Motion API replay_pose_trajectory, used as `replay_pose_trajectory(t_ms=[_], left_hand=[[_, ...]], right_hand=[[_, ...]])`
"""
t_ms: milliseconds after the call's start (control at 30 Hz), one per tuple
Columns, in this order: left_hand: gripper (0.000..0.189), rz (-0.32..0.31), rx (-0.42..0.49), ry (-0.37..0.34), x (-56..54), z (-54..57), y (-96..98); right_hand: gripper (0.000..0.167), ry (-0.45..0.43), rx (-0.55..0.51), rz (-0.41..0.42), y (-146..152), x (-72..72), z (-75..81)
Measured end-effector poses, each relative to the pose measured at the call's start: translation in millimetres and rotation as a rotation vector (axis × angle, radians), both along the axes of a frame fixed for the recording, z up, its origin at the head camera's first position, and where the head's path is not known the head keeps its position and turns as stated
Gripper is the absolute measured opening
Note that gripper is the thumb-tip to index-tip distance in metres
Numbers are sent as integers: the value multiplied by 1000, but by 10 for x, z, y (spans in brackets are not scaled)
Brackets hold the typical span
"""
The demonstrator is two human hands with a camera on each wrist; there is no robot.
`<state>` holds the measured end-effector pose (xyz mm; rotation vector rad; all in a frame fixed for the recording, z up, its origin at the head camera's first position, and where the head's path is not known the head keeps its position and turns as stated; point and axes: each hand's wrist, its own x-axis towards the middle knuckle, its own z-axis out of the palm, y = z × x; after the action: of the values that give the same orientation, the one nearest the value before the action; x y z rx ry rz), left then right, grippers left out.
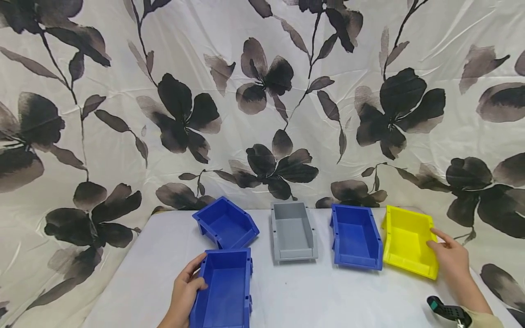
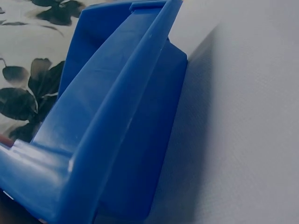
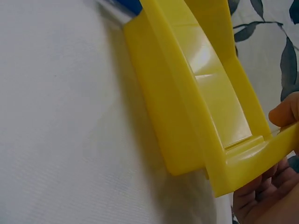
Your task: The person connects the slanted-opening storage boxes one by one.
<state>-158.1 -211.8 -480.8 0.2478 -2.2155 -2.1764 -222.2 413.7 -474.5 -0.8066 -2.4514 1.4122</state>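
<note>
In the head view my left hand (image 1: 185, 291) grips the left wall of a blue storage bin (image 1: 226, 291) at the near left, thumb inside and fingers outside. The left wrist view shows that blue bin (image 2: 112, 107) close up, with most of the hand hidden. My right hand (image 1: 453, 259) pinches the right wall of a yellow storage bin (image 1: 410, 239) at the far right. In the right wrist view the thumb lies over the rim of the yellow bin (image 3: 187, 93), with fingers curled beneath it.
Behind the held blue bin sits another blue bin (image 1: 225, 223), turned at an angle. A grey bin (image 1: 293, 230) stands mid-table, and a third blue bin (image 1: 357, 237) stands just left of the yellow one. A floral cloth (image 1: 262, 114) hangs behind the white table (image 1: 303, 296).
</note>
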Motion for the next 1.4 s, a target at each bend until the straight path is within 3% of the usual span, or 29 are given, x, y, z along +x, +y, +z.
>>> replay_pose_trajectory(t_ms=[133,367,467,667,933,1133,1400], left_hand=[[69,19,-38,-16,-37,18,-11],[65,70,10,-50,-37,4,17],[65,76,8,-54,-30,2,33],[64,80,20,-57,-29,2,39],[62,68,-44,-52,-15,3,41],[62,66,-64,-52,-22,17,46],[61,60,-77,-49,-22,-2,29]], right_hand=[[59,-3,-5,-3,7,-80,20],[60,80,-321,-183,4,-99,43],[60,99,-346,-215,-11,-35,91],[59,146,-300,-152,-194,115,385],[59,285,-424,-2,-627,291,747],[56,322,-423,62,-1021,355,898],[50,328,-299,108,-1514,441,964]])
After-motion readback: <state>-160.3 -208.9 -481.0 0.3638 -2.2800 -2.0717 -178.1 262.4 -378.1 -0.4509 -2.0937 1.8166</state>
